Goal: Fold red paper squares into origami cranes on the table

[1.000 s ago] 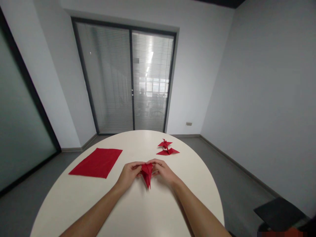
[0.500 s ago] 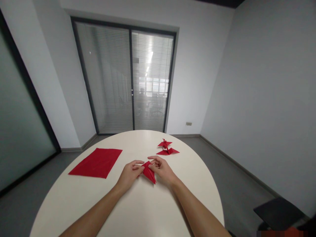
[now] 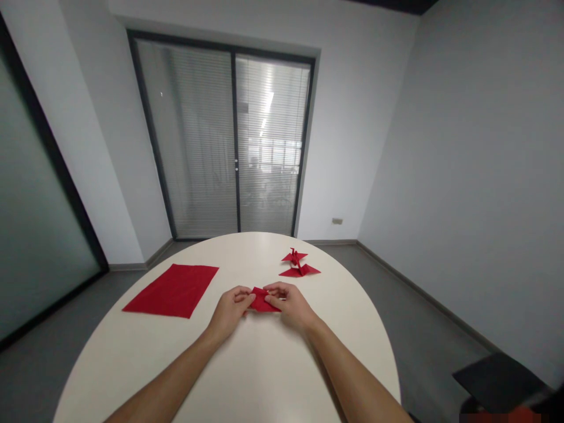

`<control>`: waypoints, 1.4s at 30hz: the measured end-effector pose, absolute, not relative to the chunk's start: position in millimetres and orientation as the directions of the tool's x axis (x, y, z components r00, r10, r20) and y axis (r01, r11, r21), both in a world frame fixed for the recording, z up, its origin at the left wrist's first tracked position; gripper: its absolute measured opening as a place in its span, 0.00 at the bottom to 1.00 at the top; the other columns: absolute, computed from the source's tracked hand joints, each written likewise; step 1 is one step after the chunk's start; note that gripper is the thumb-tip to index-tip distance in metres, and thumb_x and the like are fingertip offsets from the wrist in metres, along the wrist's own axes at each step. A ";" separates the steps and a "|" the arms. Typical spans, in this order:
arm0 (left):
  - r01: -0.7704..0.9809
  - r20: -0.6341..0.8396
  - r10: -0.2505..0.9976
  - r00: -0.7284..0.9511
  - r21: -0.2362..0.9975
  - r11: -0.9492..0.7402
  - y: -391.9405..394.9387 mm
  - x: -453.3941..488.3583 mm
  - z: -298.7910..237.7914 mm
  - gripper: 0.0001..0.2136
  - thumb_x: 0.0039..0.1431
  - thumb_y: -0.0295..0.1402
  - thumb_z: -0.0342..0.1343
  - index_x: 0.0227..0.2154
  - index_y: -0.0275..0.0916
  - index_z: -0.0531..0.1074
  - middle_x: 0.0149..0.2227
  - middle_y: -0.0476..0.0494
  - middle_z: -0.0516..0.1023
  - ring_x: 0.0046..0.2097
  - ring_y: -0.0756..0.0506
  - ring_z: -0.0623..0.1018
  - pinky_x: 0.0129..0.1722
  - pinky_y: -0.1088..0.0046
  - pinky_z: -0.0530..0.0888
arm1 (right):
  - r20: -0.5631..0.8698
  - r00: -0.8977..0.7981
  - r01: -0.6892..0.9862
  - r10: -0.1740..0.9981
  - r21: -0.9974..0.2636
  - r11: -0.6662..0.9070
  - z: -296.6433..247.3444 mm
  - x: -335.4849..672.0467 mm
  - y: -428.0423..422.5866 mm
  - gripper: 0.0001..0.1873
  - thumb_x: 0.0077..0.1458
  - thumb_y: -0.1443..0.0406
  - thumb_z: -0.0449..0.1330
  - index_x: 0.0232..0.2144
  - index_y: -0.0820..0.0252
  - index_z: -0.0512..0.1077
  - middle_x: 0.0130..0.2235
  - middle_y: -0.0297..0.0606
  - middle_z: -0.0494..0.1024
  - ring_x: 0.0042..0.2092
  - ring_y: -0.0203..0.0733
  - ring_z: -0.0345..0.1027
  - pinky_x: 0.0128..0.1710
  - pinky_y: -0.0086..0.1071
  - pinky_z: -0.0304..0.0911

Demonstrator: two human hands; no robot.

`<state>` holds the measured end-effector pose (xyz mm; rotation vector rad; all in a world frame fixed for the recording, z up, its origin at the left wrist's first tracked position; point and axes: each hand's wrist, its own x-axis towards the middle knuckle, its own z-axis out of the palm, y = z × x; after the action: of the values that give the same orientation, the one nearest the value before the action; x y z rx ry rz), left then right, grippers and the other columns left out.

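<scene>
A small piece of folded red paper [image 3: 261, 301] is held just above the round table, between my two hands. My left hand [image 3: 231, 305] pinches its left side with thumb and fingers. On the right side, my right hand [image 3: 288, 302] grips it, thumb pressed on the front face and fingers behind. The folds at the back are hidden by the fingers. Past my right hand lie two folded red paper cranes, one [image 3: 301, 271] nearer and one [image 3: 294, 257] just behind it.
A flat red square sheet [image 3: 173, 291] lies on the left of the round cream table [image 3: 229, 376]. Beyond the table are a glass partition with blinds [image 3: 194, 147] and grey walls. A black chair [image 3: 500, 379] stands at the lower right.
The folded paper has turned in my hands: its point was directed down and right, and now its lower edge lies nearly level. My left fingers have curled in closer. The cranes and sheet stay put.
</scene>
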<state>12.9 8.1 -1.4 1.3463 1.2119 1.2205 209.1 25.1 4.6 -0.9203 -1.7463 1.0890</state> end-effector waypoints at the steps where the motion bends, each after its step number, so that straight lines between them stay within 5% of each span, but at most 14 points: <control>1: 0.085 0.085 0.996 0.030 0.993 -0.087 8.4 12.7 -2.5 0.20 0.45 0.47 0.64 0.35 0.36 0.74 0.30 0.41 0.82 0.29 0.45 0.78 0.25 0.75 0.68 | 0.273 -0.345 0.153 0.898 -0.928 0.340 4.0 209.9 26.2 0.16 0.52 0.59 0.65 0.42 0.62 0.79 0.38 0.42 0.81 0.35 0.41 0.71 0.37 0.35 0.65; 6: 0.139 0.084 0.990 0.113 0.985 -0.100 7.9 11.8 -6.1 0.19 0.47 0.45 0.63 0.37 0.35 0.75 0.28 0.41 0.83 0.26 0.47 0.76 0.24 0.75 0.63 | 0.255 -0.353 0.203 0.900 -0.918 0.340 5.3 214.3 28.4 0.15 0.52 0.59 0.65 0.39 0.62 0.80 0.36 0.42 0.81 0.34 0.41 0.70 0.36 0.35 0.64; 11: 0.120 0.095 0.994 0.050 0.988 -0.101 8.3 11.2 -3.3 0.20 0.49 0.47 0.61 0.37 0.36 0.72 0.28 0.40 0.83 0.27 0.44 0.78 0.23 0.75 0.64 | 0.237 -0.343 0.084 0.909 -0.956 0.281 5.5 213.8 28.6 0.25 0.49 0.57 0.68 0.49 0.60 0.75 0.40 0.42 0.80 0.36 0.41 0.72 0.36 0.35 0.66; 25: 0.225 0.158 0.987 0.039 0.961 -0.163 3.5 15.6 -1.0 0.14 0.46 0.44 0.63 0.25 0.37 0.73 0.21 0.49 0.76 0.23 0.48 0.71 0.23 0.75 0.63 | 0.230 -0.165 -0.168 0.959 -0.965 0.202 -2.4 209.6 39.1 0.25 0.40 0.55 0.73 0.36 0.58 0.69 0.27 0.27 0.72 0.28 0.35 0.69 0.31 0.31 0.65; 32: 0.313 0.302 0.948 -0.101 0.914 -0.258 7.5 8.6 -3.5 0.12 0.52 0.43 0.58 0.26 0.39 0.71 0.27 0.45 0.79 0.30 0.44 0.77 0.32 0.71 0.70 | 0.118 -0.227 -0.035 0.967 -0.993 0.114 -3.7 194.4 30.5 0.27 0.41 0.46 0.70 0.27 0.59 0.66 0.24 0.30 0.72 0.27 0.38 0.71 0.30 0.32 0.66; 42: 0.323 0.393 0.919 0.019 0.868 -0.378 0.9 18.4 -1.9 0.10 0.57 0.39 0.57 0.36 0.39 0.75 0.40 0.40 0.82 0.41 0.41 0.81 0.39 0.68 0.76 | 0.100 -0.312 -0.017 0.945 -0.995 0.100 2.3 186.8 20.3 0.27 0.42 0.47 0.70 0.34 0.61 0.73 0.33 0.38 0.79 0.34 0.41 0.74 0.34 0.34 0.69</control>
<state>18.4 0.9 -1.9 1.7395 1.2700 1.3697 186.8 20.3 2.3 -0.9646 -1.4839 1.3594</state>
